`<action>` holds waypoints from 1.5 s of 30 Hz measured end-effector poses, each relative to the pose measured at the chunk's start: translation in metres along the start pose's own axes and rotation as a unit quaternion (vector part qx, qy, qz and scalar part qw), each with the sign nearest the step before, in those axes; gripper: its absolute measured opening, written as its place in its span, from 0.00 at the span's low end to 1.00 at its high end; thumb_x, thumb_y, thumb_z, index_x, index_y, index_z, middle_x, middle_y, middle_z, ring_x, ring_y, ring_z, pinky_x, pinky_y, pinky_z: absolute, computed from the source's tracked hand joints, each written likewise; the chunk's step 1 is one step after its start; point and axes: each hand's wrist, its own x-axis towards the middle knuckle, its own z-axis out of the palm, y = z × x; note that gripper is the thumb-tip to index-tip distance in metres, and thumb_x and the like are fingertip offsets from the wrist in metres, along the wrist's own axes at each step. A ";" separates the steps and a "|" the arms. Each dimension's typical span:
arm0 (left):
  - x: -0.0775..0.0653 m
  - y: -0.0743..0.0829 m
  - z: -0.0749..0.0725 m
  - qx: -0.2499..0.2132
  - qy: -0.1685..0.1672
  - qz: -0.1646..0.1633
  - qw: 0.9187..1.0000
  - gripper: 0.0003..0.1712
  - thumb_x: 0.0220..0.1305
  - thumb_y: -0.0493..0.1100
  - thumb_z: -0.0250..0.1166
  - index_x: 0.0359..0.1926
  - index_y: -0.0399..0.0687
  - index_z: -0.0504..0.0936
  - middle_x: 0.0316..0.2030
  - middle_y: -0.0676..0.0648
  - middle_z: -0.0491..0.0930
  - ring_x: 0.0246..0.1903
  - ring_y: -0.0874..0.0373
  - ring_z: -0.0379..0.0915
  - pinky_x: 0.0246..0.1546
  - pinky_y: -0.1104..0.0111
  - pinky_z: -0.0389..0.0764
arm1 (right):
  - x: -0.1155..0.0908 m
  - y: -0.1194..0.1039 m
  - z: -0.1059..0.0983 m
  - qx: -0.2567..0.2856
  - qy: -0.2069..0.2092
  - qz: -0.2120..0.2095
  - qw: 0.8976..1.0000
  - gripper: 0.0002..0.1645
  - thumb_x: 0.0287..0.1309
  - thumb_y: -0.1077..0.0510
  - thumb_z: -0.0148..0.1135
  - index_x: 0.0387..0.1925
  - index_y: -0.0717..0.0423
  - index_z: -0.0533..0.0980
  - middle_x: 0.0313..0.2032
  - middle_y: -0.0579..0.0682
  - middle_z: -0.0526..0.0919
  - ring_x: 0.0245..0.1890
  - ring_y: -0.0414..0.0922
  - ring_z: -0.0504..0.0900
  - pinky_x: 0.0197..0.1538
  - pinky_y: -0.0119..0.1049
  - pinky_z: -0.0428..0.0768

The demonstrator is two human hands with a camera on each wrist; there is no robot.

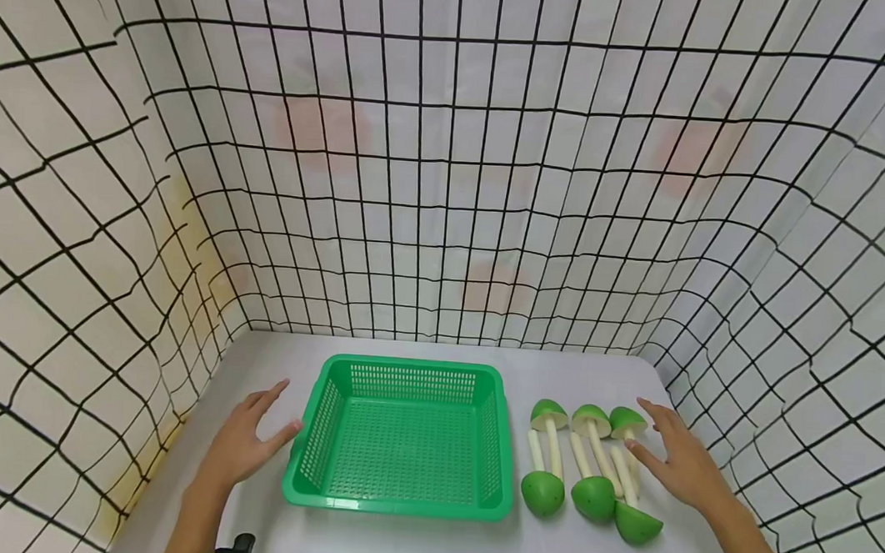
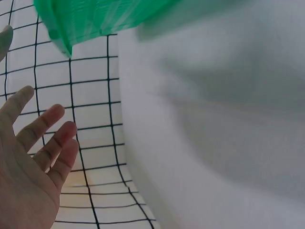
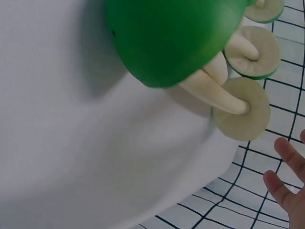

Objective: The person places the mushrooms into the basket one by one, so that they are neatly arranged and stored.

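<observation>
In the head view the left hand (image 1: pixel 242 443) is spread, empty, at nine o'clock of a bare green plastic basket (image 1: pixel 407 450), the right hand (image 1: pixel 679 464), also spread, beside green-capped mushrooms (image 1: pixel 542 493) at three, likely best pinched mid-stem; the left wrist view puts the basket at eleven, the right wrist view the mushrooms at one

Left hand (image 1: pixel 241 443) and right hand (image 1: pixel 680 464) reach forward, thumbs (image 1: pixel 281 437) spread, fingers (image 2: pixel 55 144) apparently relaxed.
</observation>
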 end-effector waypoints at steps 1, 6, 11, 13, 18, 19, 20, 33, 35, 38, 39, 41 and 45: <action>0.000 0.001 0.003 -0.004 0.000 -0.001 1.000 0.46 0.68 0.68 0.63 0.80 0.60 0.60 0.70 0.34 0.69 0.65 0.31 0.68 0.53 0.29 0.72 | 0.000 -0.001 0.002 0.003 -0.003 0.002 1.000 0.48 0.69 0.38 0.63 0.80 0.48 0.54 0.69 0.65 0.67 0.55 0.68 0.79 0.42 0.68 0.78; 0.003 0.006 0.017 -0.020 0.000 -0.002 1.000 0.46 0.66 0.68 0.64 0.79 0.59 0.62 0.68 0.35 0.71 0.58 0.36 0.75 0.48 0.36 0.78 | 0.000 -0.005 0.008 0.022 -0.021 0.016 0.999 0.43 0.72 0.40 0.60 0.78 0.52 0.57 0.66 0.64 0.69 0.52 0.63 0.80 0.35 0.55 0.79; 0.004 0.010 0.028 -0.043 -0.002 -0.007 0.999 0.47 0.66 0.66 0.65 0.79 0.56 0.62 0.67 0.35 0.71 0.56 0.37 0.75 0.46 0.41 0.81 | 0.002 -0.004 0.019 0.027 -0.030 0.018 0.999 0.40 0.74 0.42 0.58 0.77 0.56 0.59 0.64 0.64 0.71 0.50 0.59 0.82 0.36 0.50 0.80; 0.004 0.010 0.033 -0.053 -0.004 -0.010 0.999 0.45 0.67 0.64 0.65 0.79 0.55 0.62 0.66 0.35 0.71 0.54 0.39 0.76 0.44 0.46 0.82 | 0.003 -0.003 0.025 0.028 -0.033 0.020 0.999 0.39 0.75 0.43 0.57 0.76 0.58 0.60 0.62 0.63 0.73 0.49 0.58 0.82 0.37 0.50 0.80; 0.002 0.010 0.044 -0.083 -0.002 -0.019 0.996 0.40 0.71 0.58 0.64 0.78 0.53 0.64 0.64 0.36 0.74 0.48 0.45 0.74 0.38 0.60 0.78 | 0.005 -0.006 0.032 0.033 -0.040 0.027 0.998 0.36 0.76 0.43 0.55 0.73 0.60 0.63 0.59 0.65 0.75 0.46 0.57 0.83 0.36 0.50 0.79; 0.002 0.009 0.046 -0.087 0.000 -0.019 0.996 0.40 0.71 0.57 0.64 0.78 0.53 0.64 0.63 0.36 0.74 0.47 0.46 0.73 0.38 0.61 0.76 | 0.005 -0.006 0.033 0.033 -0.041 0.028 0.998 0.35 0.76 0.44 0.56 0.72 0.59 0.64 0.59 0.65 0.76 0.46 0.57 0.82 0.36 0.50 0.79; 0.002 0.009 0.048 -0.090 0.002 -0.018 0.996 0.39 0.72 0.56 0.65 0.78 0.52 0.65 0.62 0.36 0.75 0.46 0.47 0.73 0.37 0.62 0.76 | 0.004 -0.006 0.033 0.031 -0.040 0.029 0.998 0.33 0.76 0.44 0.56 0.72 0.59 0.65 0.58 0.65 0.76 0.46 0.56 0.83 0.36 0.50 0.80; -0.001 0.012 0.054 -0.150 -0.013 -0.052 0.987 0.34 0.73 0.50 0.66 0.76 0.54 0.68 0.56 0.39 0.80 0.33 0.56 0.78 0.29 0.68 0.79 | -0.005 0.006 0.050 0.047 -0.032 0.066 0.996 0.29 0.67 0.60 0.62 0.66 0.64 0.70 0.54 0.64 0.78 0.42 0.51 0.81 0.39 0.45 0.77; -0.002 0.013 0.052 -0.158 -0.012 -0.060 0.986 0.34 0.73 0.49 0.66 0.76 0.52 0.69 0.55 0.38 0.81 0.32 0.54 0.80 0.29 0.68 0.81 | -0.006 0.006 0.052 0.051 -0.032 0.072 0.996 0.30 0.64 0.61 0.64 0.66 0.66 0.70 0.53 0.64 0.78 0.41 0.51 0.80 0.38 0.43 0.77; -0.004 0.013 0.052 -0.158 -0.009 -0.066 0.985 0.34 0.73 0.48 0.66 0.76 0.52 0.68 0.53 0.37 0.81 0.35 0.52 0.83 0.32 0.66 0.83 | -0.007 0.005 0.052 0.056 -0.033 0.088 0.994 0.32 0.62 0.61 0.66 0.64 0.69 0.69 0.50 0.64 0.78 0.40 0.49 0.80 0.36 0.40 0.75; -0.004 0.013 0.053 -0.160 -0.008 -0.068 0.985 0.34 0.73 0.49 0.66 0.76 0.51 0.68 0.53 0.37 0.81 0.37 0.50 0.84 0.33 0.66 0.84 | -0.008 0.005 0.052 0.058 -0.031 0.094 0.993 0.32 0.61 0.61 0.66 0.64 0.70 0.69 0.49 0.64 0.78 0.39 0.49 0.80 0.36 0.40 0.75; -0.005 0.014 0.053 -0.172 -0.006 -0.072 0.982 0.34 0.73 0.50 0.65 0.76 0.52 0.68 0.53 0.37 0.81 0.40 0.48 0.83 0.34 0.65 0.85 | -0.008 0.005 0.052 0.063 -0.031 0.106 0.992 0.33 0.61 0.61 0.66 0.63 0.72 0.68 0.48 0.65 0.78 0.39 0.50 0.80 0.36 0.39 0.75; -0.006 0.013 0.056 -0.198 -0.001 -0.080 0.977 0.33 0.75 0.53 0.63 0.76 0.53 0.68 0.54 0.36 0.80 0.41 0.47 0.83 0.34 0.64 0.85 | -0.008 0.004 0.050 0.068 -0.039 0.126 0.989 0.34 0.61 0.62 0.65 0.64 0.76 0.67 0.48 0.66 0.77 0.39 0.51 0.81 0.36 0.40 0.76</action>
